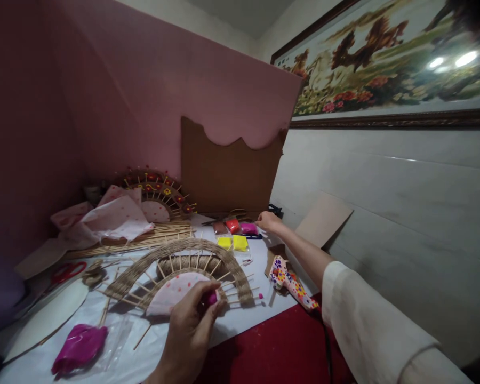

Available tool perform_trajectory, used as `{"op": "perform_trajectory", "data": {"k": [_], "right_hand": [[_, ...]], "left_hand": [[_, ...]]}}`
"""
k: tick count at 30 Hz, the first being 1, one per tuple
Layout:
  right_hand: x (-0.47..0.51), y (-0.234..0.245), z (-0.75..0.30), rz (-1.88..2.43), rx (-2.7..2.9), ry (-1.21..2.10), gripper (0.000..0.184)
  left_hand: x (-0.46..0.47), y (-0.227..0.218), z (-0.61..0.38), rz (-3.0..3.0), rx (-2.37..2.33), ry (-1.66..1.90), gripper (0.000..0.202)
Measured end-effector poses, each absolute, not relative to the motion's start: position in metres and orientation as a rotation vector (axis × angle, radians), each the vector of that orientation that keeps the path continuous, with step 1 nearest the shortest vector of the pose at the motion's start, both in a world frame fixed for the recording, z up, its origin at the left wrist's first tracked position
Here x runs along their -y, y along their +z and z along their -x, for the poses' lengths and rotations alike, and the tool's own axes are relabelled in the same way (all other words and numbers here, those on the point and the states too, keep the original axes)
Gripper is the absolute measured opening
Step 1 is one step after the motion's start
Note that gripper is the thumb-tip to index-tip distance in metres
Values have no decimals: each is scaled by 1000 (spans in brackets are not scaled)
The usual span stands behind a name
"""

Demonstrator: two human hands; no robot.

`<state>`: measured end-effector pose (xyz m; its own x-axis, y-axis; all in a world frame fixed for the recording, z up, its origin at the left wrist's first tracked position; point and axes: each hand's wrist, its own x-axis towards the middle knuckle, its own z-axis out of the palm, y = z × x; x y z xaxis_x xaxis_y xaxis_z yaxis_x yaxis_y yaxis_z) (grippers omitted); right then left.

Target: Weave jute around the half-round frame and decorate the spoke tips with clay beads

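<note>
Between the thumb and fingers of my left hand (194, 325) is a small magenta ball of clay (212, 297). That hand is in front of a half-round fan frame (172, 246) of thin sticks, woven twine and a dotted pink cloth centre. One magenta bead (261, 296) tips a stick at its right end. My right hand (269, 221) reaches to the back of the table, fingers drawn together beside a magenta clay packet (248, 228); whether they grip anything is too small to tell. A larger opened bag of magenta clay (80, 348) lies at front left.
Yellow clay packets (240, 243) and a red one (232, 225) lie at the back. A flower-patterned glue gun (290, 280) rests at right. Red scissors (68, 272), bundled sticks (172, 232) and a decorated fan (156, 186) are at left. Brown cardboard (232, 170) stands behind.
</note>
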<state>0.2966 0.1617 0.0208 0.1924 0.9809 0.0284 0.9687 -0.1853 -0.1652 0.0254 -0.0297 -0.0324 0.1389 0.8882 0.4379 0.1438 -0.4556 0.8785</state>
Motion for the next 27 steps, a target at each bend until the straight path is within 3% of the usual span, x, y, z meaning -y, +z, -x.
{"op": "perform_trajectory", "data": {"k": [7, 18, 27], "right_hand": [[-180, 19, -282, 2218, 2044, 100, 28], [-191, 24, -240, 2215, 2210, 92, 29], [-194, 27, -220, 2275, 2166, 46, 29]], "left_hand": [[24, -40, -22, -1658, -1012, 1426, 30], [26, -29, -24, -1732, -1070, 1536, 9], [24, -35, -23, -1614, -1066, 1479, 21]]}}
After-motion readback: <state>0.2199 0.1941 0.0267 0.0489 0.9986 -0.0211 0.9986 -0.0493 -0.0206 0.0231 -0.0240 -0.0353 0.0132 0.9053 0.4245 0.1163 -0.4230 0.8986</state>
